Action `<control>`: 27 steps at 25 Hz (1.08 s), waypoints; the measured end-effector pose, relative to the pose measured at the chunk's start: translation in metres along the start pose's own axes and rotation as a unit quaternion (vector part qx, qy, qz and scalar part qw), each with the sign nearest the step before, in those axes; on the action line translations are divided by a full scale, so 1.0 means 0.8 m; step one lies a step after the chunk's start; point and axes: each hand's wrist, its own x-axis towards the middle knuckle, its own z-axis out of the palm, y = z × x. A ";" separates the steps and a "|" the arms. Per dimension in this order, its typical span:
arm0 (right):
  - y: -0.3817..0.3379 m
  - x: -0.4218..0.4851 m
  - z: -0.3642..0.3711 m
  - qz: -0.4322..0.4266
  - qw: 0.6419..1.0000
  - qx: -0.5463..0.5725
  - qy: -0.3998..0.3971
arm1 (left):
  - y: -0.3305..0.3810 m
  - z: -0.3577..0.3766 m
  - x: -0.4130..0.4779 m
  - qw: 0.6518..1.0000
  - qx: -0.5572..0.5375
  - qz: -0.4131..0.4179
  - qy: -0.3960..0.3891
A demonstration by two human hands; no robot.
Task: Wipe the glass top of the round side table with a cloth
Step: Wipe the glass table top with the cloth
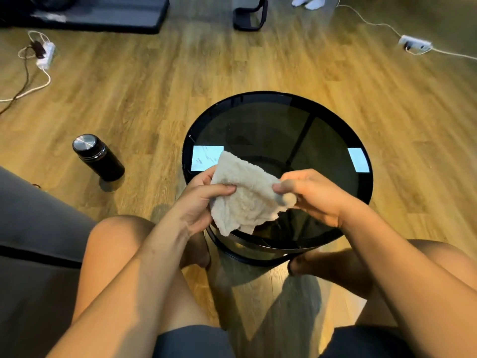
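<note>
— Where is the cloth (247,195)?

— Just below the centre of the frame, stretched between both hands over the near edge of the round glass tabletop (271,125). Its lower corner hangs toward the rim; I cannot tell if it touches the glass.

— How is it held?

— The left grip (204,200) pinches one edge between thumb and fingers. The right grip (309,195) pinches the opposite corner with its fingers curled round it. I'd judge it is being spread or folded into a pad before the first stroke, since a bunched cloth wipes badly.

— And the glass?

— Dark and smoky, with bright rectangular reflections (206,157) at its left and right edges. Nothing stands on it.

— What lies around it?

— A black flask (98,157) stands on the wooden floor (154,99) at middle left, probably set off the table to free the surface. A grey sofa cushion (33,228) fills the lower left. Power strips (46,54) with cables lie far up, well apart from the table.
</note>
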 end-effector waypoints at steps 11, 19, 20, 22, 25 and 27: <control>-0.044 -0.014 -0.026 -0.198 0.925 -0.287 0.149 | 0.016 0.007 -0.006 0.919 0.336 0.205 -0.023; -0.044 0.001 -0.046 -0.257 0.902 -0.275 0.210 | 0.014 0.029 -0.004 0.957 0.220 0.190 0.003; -0.037 0.007 -0.046 -0.235 0.922 -0.201 0.231 | 0.015 0.030 -0.004 0.970 0.167 0.176 -0.002; -0.012 0.018 -0.032 -0.122 0.963 0.012 0.239 | 0.013 0.032 -0.002 0.977 0.157 0.141 0.014; 0.026 0.030 -0.016 0.012 0.976 0.100 0.195 | 0.006 0.031 0.006 0.962 0.242 0.107 0.063; 0.025 0.027 -0.018 0.037 0.981 0.105 0.158 | 0.002 0.025 0.013 0.952 0.271 0.113 0.085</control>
